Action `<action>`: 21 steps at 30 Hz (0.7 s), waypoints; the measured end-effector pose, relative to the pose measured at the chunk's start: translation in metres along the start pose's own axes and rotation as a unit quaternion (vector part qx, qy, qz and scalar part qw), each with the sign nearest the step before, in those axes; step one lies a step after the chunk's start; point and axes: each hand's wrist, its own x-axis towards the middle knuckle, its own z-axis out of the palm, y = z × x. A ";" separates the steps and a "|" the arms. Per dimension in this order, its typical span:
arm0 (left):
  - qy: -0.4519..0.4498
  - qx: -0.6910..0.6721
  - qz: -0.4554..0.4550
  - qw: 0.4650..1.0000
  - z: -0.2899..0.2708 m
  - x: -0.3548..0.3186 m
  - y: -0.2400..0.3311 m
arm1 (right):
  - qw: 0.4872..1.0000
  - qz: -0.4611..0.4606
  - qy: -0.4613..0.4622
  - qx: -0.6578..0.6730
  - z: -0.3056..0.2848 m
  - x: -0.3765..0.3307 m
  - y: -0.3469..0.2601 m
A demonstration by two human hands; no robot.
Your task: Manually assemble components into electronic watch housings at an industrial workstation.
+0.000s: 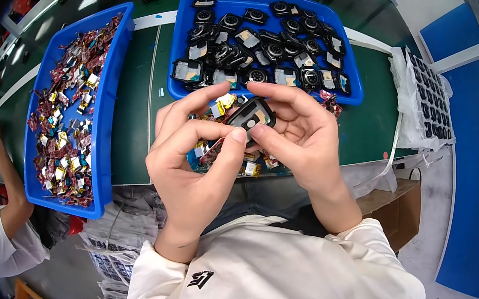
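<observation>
Between my two hands is a black smartwatch case (251,117) with a grey inner face. My left hand (190,141) pinches its left end between thumb and fingers. My right hand (300,126) grips the right end, its thumb pressing on the face near the lower edge. Under my hands lies a loose heap of small circuit boards and battery cells (252,168), partly hidden by my fingers. Just beyond, a blue tray (353,83) holds many similar black watch cases, some showing round sensor backs, others their open insides.
A long blue tray (105,131) of red boards and wrapped cells stands at left on the green table (136,111). At right, a stack of moulded trays of black parts (429,100) sits by the table edge. A cardboard box (402,213) is below. Another person's arms (5,174) show far left.
</observation>
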 end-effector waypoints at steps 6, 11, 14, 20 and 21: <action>0.013 0.051 -0.020 0.998 0.006 -0.004 -0.003 | 0.998 -0.023 0.021 -0.051 -0.004 -0.006 0.010; 0.012 0.026 -0.058 0.998 0.011 -0.003 -0.003 | 0.993 -0.059 0.030 -0.097 -0.007 -0.009 0.012; 0.004 -0.002 -0.074 0.997 0.012 -0.001 -0.005 | 0.990 -0.076 0.033 -0.113 -0.008 -0.010 0.013; 0.012 -0.023 -0.100 0.995 0.016 -0.001 -0.007 | 0.980 -0.112 0.048 -0.158 -0.007 -0.009 0.014; 0.011 -0.022 -0.105 0.994 0.016 -0.001 -0.007 | 0.976 -0.123 0.056 -0.171 -0.006 -0.009 0.014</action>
